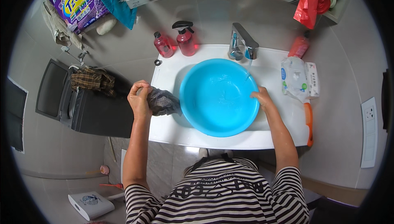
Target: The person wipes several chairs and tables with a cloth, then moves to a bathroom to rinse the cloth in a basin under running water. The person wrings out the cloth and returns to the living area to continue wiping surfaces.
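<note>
My left hand [140,98] grips a wet, crumpled grey cloth [163,101] above the left end of the white washbasin counter [212,140]. Its far end hangs close to the wall of a round blue plastic basin [219,101]. That basin rests over the sink and holds a little water. With thumb over the rim, my right hand [262,98] grasps the basin's right side. A thin stream of water runs from the chrome faucet [251,50] into the basin near its back right rim.
Behind the basin stand a red spray bottle [186,44] and another red bottle [163,45]. At right lie a wipes pack [294,78], a tissue pack [312,79] and an orange comb [308,124]. A black washing machine [103,111] with a raised lid stands left, plaid cloth [92,80] on it.
</note>
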`<action>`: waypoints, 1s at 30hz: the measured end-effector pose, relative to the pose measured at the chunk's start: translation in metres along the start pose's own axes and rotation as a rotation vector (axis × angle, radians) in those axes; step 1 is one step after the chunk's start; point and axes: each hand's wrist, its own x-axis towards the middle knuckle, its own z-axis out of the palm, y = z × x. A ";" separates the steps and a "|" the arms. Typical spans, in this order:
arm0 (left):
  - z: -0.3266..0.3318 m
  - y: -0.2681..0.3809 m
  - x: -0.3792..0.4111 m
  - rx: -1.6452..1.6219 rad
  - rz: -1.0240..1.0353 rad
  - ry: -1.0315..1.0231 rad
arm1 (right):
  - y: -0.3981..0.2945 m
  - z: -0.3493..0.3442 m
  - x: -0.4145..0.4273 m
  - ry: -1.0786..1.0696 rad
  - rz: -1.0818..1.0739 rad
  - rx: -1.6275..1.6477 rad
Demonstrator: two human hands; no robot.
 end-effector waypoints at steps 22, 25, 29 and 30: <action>-0.034 -0.017 0.005 -0.070 -0.014 0.105 | -0.031 0.011 -0.019 -0.149 0.163 0.075; -0.050 -0.019 0.011 -0.085 0.036 0.091 | -0.009 0.022 -0.040 -0.238 0.277 0.235; -0.055 -0.021 0.013 -0.097 -0.003 0.079 | 0.003 0.049 -0.085 -0.179 0.369 0.571; -0.055 -0.018 0.012 -0.105 -0.005 0.072 | 0.003 0.047 -0.096 -0.201 0.438 0.617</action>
